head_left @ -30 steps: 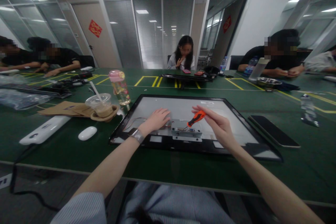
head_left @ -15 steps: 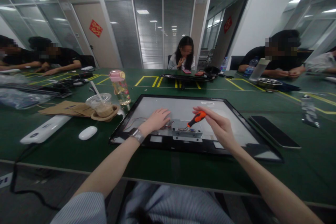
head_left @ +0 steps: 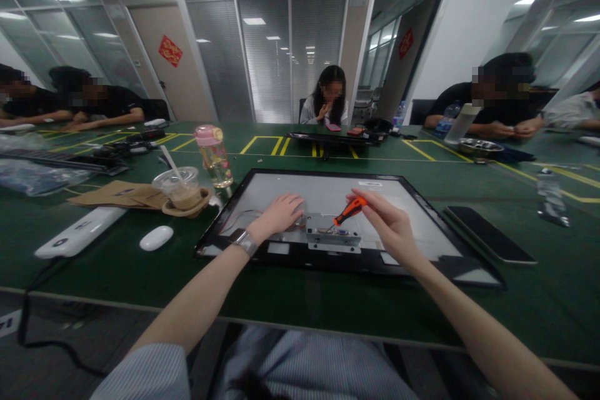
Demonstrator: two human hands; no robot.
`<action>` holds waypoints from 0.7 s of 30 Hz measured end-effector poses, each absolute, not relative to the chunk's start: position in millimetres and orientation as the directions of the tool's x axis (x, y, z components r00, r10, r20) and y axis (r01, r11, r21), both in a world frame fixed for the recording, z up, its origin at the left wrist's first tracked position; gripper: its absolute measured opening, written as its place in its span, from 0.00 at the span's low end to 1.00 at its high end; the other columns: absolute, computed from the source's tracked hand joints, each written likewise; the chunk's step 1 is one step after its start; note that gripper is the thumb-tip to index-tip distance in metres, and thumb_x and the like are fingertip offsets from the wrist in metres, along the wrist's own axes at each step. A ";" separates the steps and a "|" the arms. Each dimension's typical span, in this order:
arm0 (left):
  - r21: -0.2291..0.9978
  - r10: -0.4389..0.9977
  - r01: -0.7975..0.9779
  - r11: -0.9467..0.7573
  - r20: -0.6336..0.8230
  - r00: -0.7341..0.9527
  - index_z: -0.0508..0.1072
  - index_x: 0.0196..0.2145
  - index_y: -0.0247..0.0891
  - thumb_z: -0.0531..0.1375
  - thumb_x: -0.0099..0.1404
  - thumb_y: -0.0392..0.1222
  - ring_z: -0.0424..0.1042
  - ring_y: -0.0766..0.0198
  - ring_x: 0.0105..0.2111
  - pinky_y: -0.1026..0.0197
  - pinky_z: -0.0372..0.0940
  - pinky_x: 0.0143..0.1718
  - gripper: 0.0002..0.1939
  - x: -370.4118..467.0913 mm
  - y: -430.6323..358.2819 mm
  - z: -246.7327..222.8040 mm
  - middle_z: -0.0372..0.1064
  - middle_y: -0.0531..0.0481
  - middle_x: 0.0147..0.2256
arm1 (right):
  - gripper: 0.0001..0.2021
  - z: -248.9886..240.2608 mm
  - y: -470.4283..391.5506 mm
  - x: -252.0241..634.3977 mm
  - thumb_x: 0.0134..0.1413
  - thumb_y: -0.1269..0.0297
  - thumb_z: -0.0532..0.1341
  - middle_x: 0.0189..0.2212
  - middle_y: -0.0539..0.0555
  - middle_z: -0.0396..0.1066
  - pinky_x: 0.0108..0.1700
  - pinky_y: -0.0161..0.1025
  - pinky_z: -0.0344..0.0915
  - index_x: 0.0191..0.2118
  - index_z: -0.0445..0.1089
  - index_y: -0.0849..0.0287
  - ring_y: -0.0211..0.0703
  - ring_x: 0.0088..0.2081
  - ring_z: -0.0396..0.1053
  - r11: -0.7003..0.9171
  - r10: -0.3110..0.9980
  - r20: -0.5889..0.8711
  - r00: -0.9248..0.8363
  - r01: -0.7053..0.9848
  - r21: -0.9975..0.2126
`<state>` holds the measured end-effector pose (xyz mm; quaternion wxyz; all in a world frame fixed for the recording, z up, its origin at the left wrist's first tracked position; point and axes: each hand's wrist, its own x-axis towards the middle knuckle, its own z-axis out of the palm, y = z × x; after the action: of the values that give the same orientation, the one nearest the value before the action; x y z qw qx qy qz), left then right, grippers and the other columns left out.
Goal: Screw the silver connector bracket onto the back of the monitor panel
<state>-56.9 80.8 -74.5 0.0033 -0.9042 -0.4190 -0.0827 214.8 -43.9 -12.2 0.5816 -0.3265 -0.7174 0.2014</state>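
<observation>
A flat display panel [head_left: 262, 184] with a black frame lies on the green table, its pale back facing up. At its near middle sits a metal bracket [head_left: 344, 240] with connectors. My right hand [head_left: 387, 222] grips an orange and black screwdriver [head_left: 350, 210] by the handle end. The screwdriver slants down to the left, with its thin shaft reaching the bracket; exactly where the tip rests is too small to tell. My left hand [head_left: 280, 215] lies with fingers outstretched on the panel, just left of the bracket, near some thin wires [head_left: 240, 215].
Left of the panel are an iced drink cup [head_left: 180, 190] in a carton holder, a pink-capped bottle [head_left: 213, 156], a white case [head_left: 156, 238] and a long white device [head_left: 82, 234]. A black phone [head_left: 487, 232] lies to the right. Several people sit around the table.
The screwdriver's handle has tilted slightly, and the fingers of my right hand have shifted a little on it. My left hand stays in place on the panel.
</observation>
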 end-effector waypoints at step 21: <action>0.046 0.760 0.764 -0.644 0.155 0.631 0.62 0.67 0.35 0.45 0.79 0.50 0.59 0.50 0.68 0.46 0.54 0.68 0.26 -56.5 81.0 -75.1 0.59 0.38 0.68 | 0.18 -13.8 -43.1 216.3 0.70 0.63 0.58 0.51 0.53 0.80 0.57 0.52 0.71 0.61 0.73 0.43 0.49 0.52 0.77 0.682 0.731 0.665 -0.152 0.186 -0.708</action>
<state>-56.5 81.0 -75.1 0.0121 -0.9031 -0.4218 -0.0801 216.3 -43.1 -13.8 0.5680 -0.3187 -0.7199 0.2400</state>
